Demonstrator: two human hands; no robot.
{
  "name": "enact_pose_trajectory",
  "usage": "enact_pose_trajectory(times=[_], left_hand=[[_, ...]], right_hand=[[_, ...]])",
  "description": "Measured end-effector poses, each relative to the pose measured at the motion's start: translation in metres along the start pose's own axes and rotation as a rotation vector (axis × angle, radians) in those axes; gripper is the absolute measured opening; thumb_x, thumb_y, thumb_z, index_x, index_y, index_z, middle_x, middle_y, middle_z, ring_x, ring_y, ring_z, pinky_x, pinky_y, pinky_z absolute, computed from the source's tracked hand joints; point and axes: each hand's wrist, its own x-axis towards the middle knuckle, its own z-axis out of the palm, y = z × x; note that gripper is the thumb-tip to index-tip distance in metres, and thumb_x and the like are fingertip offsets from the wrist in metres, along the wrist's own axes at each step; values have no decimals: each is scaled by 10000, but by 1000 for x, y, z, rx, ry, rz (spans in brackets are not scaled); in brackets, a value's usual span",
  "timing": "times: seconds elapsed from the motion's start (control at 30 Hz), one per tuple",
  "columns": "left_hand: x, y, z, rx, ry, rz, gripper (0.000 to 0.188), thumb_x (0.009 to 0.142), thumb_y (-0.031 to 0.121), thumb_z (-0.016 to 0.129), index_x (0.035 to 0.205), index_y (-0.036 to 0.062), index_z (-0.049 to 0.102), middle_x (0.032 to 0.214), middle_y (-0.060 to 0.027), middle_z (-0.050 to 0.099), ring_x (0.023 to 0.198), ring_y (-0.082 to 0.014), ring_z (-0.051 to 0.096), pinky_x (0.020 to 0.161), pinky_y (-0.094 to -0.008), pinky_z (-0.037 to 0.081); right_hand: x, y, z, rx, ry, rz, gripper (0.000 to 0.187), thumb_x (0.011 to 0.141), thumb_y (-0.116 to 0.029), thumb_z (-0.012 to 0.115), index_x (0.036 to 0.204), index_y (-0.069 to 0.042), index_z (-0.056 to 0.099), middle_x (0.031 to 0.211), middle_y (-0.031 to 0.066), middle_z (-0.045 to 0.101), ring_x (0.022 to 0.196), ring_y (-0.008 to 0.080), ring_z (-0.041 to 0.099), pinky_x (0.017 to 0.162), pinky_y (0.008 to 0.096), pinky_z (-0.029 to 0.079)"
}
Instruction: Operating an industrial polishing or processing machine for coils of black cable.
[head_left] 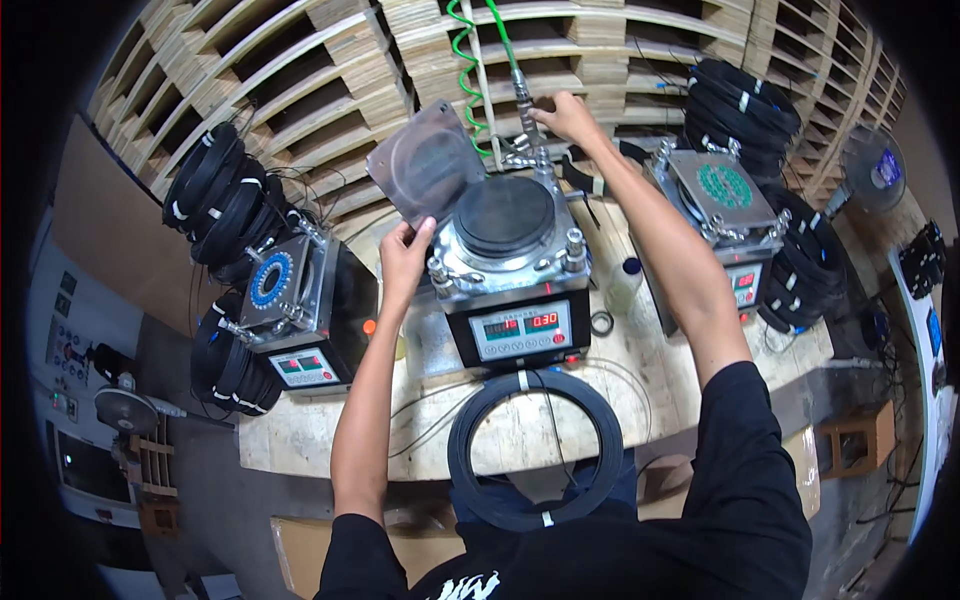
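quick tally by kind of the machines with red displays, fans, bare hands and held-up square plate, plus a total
Machines with red displays: 3 (left, middle, right)
Fans: 2 (left, right)
Bare hands: 2 (left, right)
Square plate: 1
Total: 8

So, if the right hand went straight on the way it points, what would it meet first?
Likely the metal connector below the green hose; the right hand may already touch it, though depth is unclear.
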Motion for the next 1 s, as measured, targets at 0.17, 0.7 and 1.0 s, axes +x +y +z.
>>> enact_pose_trajectory(times=[0.17,0.7,1.0], left_hand=[[5,-11,4,-71,42,26,285,944,229,683,1026,-43,694,859,0,673,755,-55,545,693,-244,450],[8,-8,8,55,34,65,350,959,310,661,1049,-28,640,879,-18,636,781,-86,526,711,-271,439],[9,-16,8,39,106,129,351,924,308,684,918,-36,619,696,-76,602,642,-122,489,594,-330,419]], right_hand=[[-133,-6,-41,-14,256,0,401,914,-211,692,1266,-40,605,994,172,714,897,265,714,795,365,546],[-346,52,7,199,145,459,690,750,-238,833,1305,-12,491,1226,233,633,1176,338,610,981,396,474],[-187,-82,-108,-158,-111,-147,599,726,-148,810,1272,-108,568,1163,124,596,1073,317,592,919,382,481]])
